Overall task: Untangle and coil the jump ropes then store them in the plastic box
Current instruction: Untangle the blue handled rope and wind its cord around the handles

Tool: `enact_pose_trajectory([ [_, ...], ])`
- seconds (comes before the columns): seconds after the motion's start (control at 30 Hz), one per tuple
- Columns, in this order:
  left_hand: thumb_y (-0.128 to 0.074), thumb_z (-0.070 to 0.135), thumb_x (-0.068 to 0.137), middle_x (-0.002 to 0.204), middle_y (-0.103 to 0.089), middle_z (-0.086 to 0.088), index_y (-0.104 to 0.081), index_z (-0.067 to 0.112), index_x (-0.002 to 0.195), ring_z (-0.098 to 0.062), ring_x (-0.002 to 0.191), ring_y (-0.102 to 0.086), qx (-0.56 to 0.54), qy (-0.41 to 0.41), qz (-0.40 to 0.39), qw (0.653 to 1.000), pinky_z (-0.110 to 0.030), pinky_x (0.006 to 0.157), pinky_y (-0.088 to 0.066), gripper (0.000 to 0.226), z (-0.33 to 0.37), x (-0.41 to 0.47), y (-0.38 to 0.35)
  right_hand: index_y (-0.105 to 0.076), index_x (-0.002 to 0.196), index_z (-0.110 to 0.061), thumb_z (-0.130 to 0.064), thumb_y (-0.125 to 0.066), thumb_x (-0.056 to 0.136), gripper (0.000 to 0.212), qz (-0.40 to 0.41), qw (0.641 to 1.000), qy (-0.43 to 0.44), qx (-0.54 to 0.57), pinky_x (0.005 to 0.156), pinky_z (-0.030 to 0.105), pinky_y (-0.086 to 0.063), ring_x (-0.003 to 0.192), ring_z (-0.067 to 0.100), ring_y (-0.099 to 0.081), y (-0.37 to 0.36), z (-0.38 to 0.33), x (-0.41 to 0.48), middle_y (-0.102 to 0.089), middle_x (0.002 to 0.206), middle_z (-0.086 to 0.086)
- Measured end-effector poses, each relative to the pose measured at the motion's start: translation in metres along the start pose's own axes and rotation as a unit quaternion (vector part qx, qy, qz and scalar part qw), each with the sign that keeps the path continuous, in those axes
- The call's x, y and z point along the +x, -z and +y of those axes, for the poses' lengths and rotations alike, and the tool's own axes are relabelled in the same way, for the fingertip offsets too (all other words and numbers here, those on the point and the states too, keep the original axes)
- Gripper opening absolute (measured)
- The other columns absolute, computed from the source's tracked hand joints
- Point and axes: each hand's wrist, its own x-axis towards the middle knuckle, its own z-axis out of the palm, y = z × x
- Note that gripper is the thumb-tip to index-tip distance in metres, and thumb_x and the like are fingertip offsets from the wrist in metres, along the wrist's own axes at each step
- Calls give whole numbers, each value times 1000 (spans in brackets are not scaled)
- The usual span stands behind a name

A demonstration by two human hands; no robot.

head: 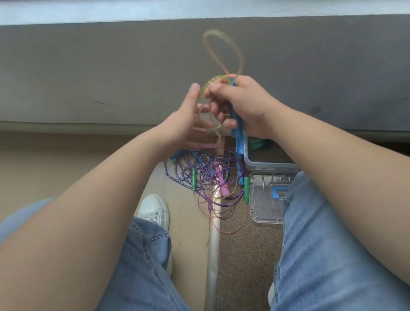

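Right hand [247, 107] is gripping a pair of blue plastic jump-rope handles [238, 134], fingers curled round them, handles pointing down. A thin translucent yellow-pink rope [223, 51] is looping up above both hands, blurred. Left hand [188, 120] is sitting just beside the right, fingers spread and mostly straight, strands of the same rope crossing its palm; whether it is pinching any cannot be told. Below, a tangled pile of purple, blue-white and reddish cords with green and pink handles [213, 180] is lying on the floor. A clear plastic box [266, 164] is standing just right of the pile, its clear lid [263, 199] lying beside it. Blue jeans and a white sneaker [153, 211] are showing.
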Motion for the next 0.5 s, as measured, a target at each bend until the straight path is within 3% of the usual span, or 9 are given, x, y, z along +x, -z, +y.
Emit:
enact_pose_trajectory([
  [0.1, -10, 77, 92, 99, -76, -4, -70, 15, 100, -19, 100, -70, 57, -10, -73, 996, -40, 97, -43, 87, -2, -2, -5, -56, 86, -11, -13, -50, 104, 19, 53, 998, 25, 14, 36, 18, -27, 44, 15, -42, 6, -7, 3, -53, 58, 5],
  [0.2, -46, 63, 95, 84, -72, -12, -63, 16, 78, -26, 87, -70, 77, -53, -86, 992, -54, 103, -48, 53, -4, -1, 1, -57, 88, -13, -16, -53, 100, 14, 135, 990, 38, -23, 38, 20, -27, 45, 14, -40, 17, -8, 7, -51, 59, 2],
  [0.3, -68, 39, 90, 74, -72, -2, -60, 17, 89, -27, 88, -75, 137, -66, -43, 987, -51, 94, -55, 24, -9, 3, 12, -58, 92, -13, -18, -53, 98, 9, 222, 971, 30, -79, 40, 21, -30, 45, 14, -41, 28, -8, 8, -50, 60, 1],
  [0.37, -69, 32, 87, 72, -74, 6, -56, 22, 108, -18, 81, -76, 226, -50, 22, 973, -35, 83, -57, 26, -12, 5, 18, -58, 92, -14, -21, -54, 96, 9, 259, 956, 26, -136, 42, 24, -35, 49, 17, -43, 34, -6, 10, -50, 64, 4],
  [0.43, -63, 31, 87, 78, -76, 6, -56, 25, 118, -12, 84, -73, 350, -32, 64, 934, -29, 79, -55, 33, -15, 6, 21, -58, 83, -18, -24, -55, 90, 10, 269, 941, 8, -203, 46, 28, -39, 55, 21, -46, 40, -1, 14, -52, 66, 4],
  [0.5, -56, 31, 91, 81, -76, 2, -69, 22, 105, -17, 89, -72, 399, -37, 85, 912, -31, 84, -56, 21, -18, 10, 23, -61, 82, -17, -26, -56, 86, 10, 239, 926, -29, -290, 49, 32, -44, 60, 24, -51, 40, 7, 16, -54, 69, 5],
])
